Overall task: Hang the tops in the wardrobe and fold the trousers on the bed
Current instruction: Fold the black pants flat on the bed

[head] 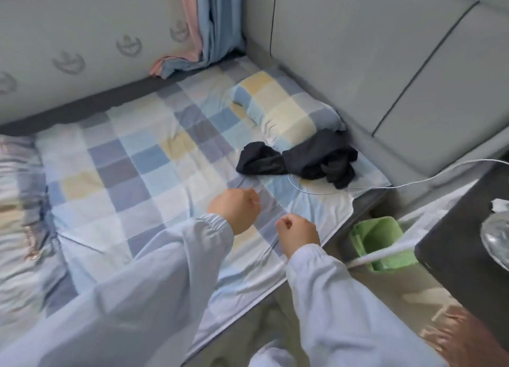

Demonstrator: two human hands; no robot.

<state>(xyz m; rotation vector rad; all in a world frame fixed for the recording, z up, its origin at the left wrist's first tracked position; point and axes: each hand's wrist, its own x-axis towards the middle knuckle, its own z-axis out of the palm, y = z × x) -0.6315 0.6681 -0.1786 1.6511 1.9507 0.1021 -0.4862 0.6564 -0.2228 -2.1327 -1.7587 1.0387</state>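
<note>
A crumpled dark garment [300, 161] lies in a heap on the checked bedsheet [132, 157], near the bed's far right corner and just below the pillow [283, 105]. I cannot tell whether it is trousers or a top. My left hand [234, 208] hovers over the sheet with its fingers loosely curled and nothing in it. Beside it, my right hand [298, 235] is also loosely curled and holds nothing. Both hands are a short way in front of the garment, apart from it. The wardrobe is out of view.
A thin white cable [413, 180] runs from the right across the sheet by the garment. A green bin [382, 242] stands on the floor between bed and dark bedside table [468, 237]. A bundled quilt [19, 201] lies at the left. A padded headboard [358, 49] rises behind.
</note>
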